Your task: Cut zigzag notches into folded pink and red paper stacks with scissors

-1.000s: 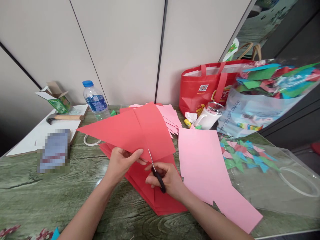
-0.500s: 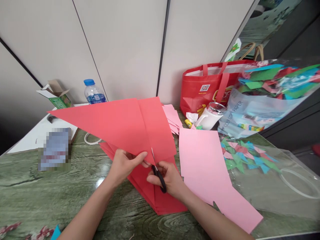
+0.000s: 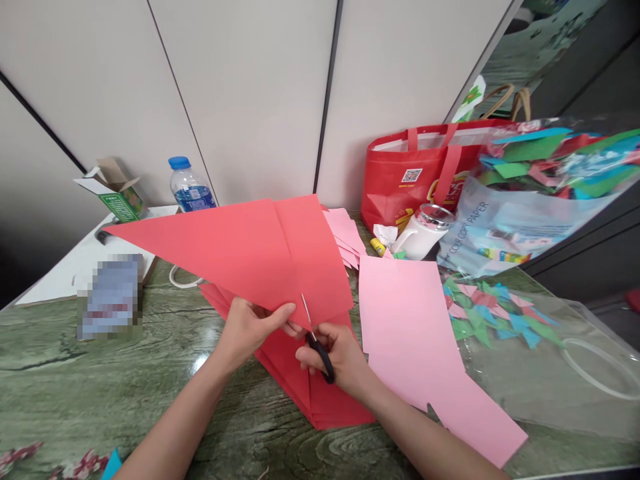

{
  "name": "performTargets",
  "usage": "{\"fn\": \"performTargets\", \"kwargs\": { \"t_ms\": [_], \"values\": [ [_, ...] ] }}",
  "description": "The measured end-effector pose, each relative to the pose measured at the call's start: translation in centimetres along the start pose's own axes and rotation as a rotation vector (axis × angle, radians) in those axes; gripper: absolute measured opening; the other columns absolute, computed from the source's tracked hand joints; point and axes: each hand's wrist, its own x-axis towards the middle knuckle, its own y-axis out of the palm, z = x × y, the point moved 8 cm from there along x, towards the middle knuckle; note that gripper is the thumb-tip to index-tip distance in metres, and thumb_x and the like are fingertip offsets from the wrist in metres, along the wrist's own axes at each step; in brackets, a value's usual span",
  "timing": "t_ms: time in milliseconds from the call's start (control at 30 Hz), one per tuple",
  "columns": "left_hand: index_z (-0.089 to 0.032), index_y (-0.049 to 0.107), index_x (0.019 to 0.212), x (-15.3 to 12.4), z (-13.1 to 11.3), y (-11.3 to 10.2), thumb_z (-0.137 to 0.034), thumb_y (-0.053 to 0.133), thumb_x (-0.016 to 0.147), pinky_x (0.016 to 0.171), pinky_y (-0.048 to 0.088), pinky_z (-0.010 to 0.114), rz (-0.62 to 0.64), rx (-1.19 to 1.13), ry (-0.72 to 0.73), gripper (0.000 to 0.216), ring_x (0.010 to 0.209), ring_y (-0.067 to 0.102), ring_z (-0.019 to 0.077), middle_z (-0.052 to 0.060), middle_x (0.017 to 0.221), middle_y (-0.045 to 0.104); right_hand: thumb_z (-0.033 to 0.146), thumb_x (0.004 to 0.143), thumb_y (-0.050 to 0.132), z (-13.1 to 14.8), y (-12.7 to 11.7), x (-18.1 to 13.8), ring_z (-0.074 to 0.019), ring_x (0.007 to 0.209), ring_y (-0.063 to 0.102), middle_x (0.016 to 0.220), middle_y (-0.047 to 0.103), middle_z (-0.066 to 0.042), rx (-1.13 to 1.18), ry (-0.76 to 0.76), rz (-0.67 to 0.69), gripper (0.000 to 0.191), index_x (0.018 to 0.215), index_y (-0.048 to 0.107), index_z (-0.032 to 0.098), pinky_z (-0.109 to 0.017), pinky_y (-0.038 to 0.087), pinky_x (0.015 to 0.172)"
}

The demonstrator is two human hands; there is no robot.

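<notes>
My left hand [image 3: 254,331] pinches the lower edge of a folded red paper sheet [image 3: 240,247], thumb on top and the other fingers mostly hidden behind it. Black-handled scissors [image 3: 320,357] are gripped in my right hand [image 3: 343,357], with a blade lying over the red sheet near its crease. The sheet is held up off the table, its long point reaching left. Beneath it more red sheets [image 3: 340,403] lie in a stack. To the right of my right hand rest pink paper pieces [image 3: 400,307].
Behind stand a water bottle [image 3: 190,190], a green box [image 3: 120,200], a red bag [image 3: 390,180] and a white mug [image 3: 420,237]. Plastic bags with colored paper scraps [image 3: 500,313] lie on the right. A white tape-like ring [image 3: 184,279] sits left of the red sheets.
The scissor blades look closer together than before. The left tip of the red sheet has shifted slightly right and down; both hands stay nearly in place.
</notes>
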Motion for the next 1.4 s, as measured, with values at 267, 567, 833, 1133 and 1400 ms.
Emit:
{"fn": "performTargets", "kwargs": {
  "t_ms": [267,567,833,1133,1400],
  "values": [
    [-0.016,0.064,0.067,0.1,0.0,0.0,-0.024,0.065,0.07,0.051,0.052,0.027,0.012,-0.075,0.008,0.008,0.048,0.064,0.0182,0.001,0.051,0.069,0.046,0.059,0.072,-0.1,-0.2,0.0,-0.0107,0.041,0.051,0.049,0.057,0.004,0.007,-0.002,-0.012,0.039,0.077,0.059,0.014,-0.023,0.041,0.043],
    [-0.014,0.065,0.077,0.5,0.4,-2.7,-0.025,0.07,0.065,0.062,0.052,0.029,-0.243,-0.172,0.09,0.017,0.065,0.065,0.0188,0.004,0.077,0.072,0.043,0.059,0.074,0.4,0.6,-0.1,-0.0101,0.047,0.053,0.058,0.061,0.003,0.002,0.04,0.175,0.044,0.086,0.052,0.017,-0.023,0.042,0.049],
    [-0.016,0.067,0.074,0.7,0.5,-3.7,-0.022,0.071,0.064,0.055,0.052,0.025,-0.262,-0.258,0.057,0.013,0.057,0.063,0.0145,0.0,0.071,0.071,0.038,0.071,0.067,1.9,1.1,-0.9,-0.0077,0.044,0.053,0.058,0.062,0.003,0.114,0.003,0.37,0.043,0.102,0.045,0.018,-0.019,0.042,0.046],
    [-0.016,0.067,0.081,0.6,0.3,-1.8,-0.021,0.068,0.069,0.048,0.054,0.025,-0.037,-0.299,0.016,0.013,0.055,0.06,0.0135,0.001,0.073,0.07,0.036,0.072,0.068,2.0,1.6,-0.8,-0.0116,0.056,0.056,0.068,0.061,0.002,0.101,-0.074,0.462,0.091,0.14,0.009,0.025,-0.025,0.045,0.056],
    [-0.014,0.066,0.072,0.5,1.1,-0.3,-0.022,0.066,0.071,0.052,0.051,0.024,0.038,-0.146,-0.005,0.007,0.048,0.061,0.013,0.0,0.059,0.069,0.029,0.072,0.069,2.9,1.4,-0.6,-0.0112,0.065,0.049,0.076,0.056,0.0,0.077,-0.173,0.365,0.048,0.113,0.046,0.018,-0.024,0.039,0.06]
  ]
}}
